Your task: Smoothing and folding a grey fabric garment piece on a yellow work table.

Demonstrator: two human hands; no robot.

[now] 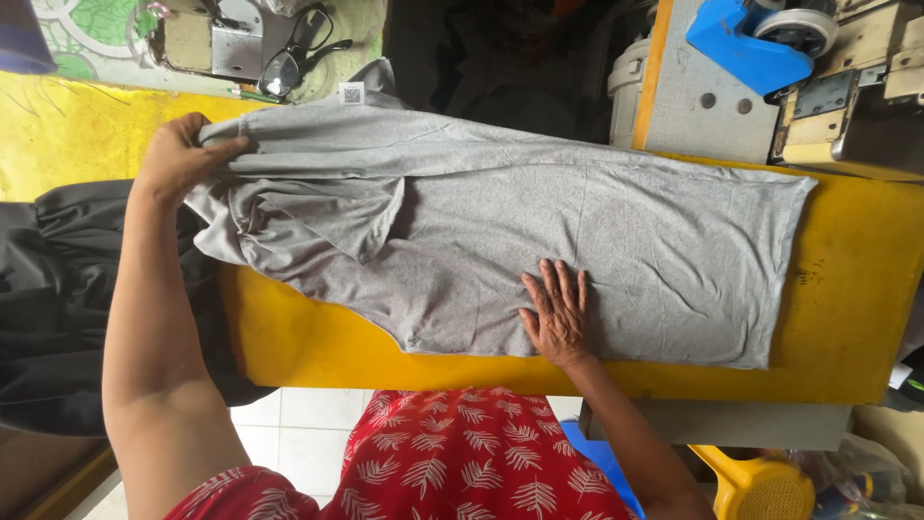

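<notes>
A grey knit garment (539, 221) lies spread along a yellow table (847, 318), folded lengthwise, with a sleeve folded in near its left part. My left hand (178, 154) grips the garment's left end, pinching the fabric near the collar. My right hand (558, 313) lies flat, fingers apart, pressing on the garment's near edge at the middle. A small white tag (351, 93) sticks out at the garment's far left edge.
Dark cloth (48, 289) is piled to the left of the table. A pair of glasses (284, 67) lies at the back left. A blue tool (746, 39) and sewing equipment stand at the back right. A yellow plastic stool (760, 486) sits below the table.
</notes>
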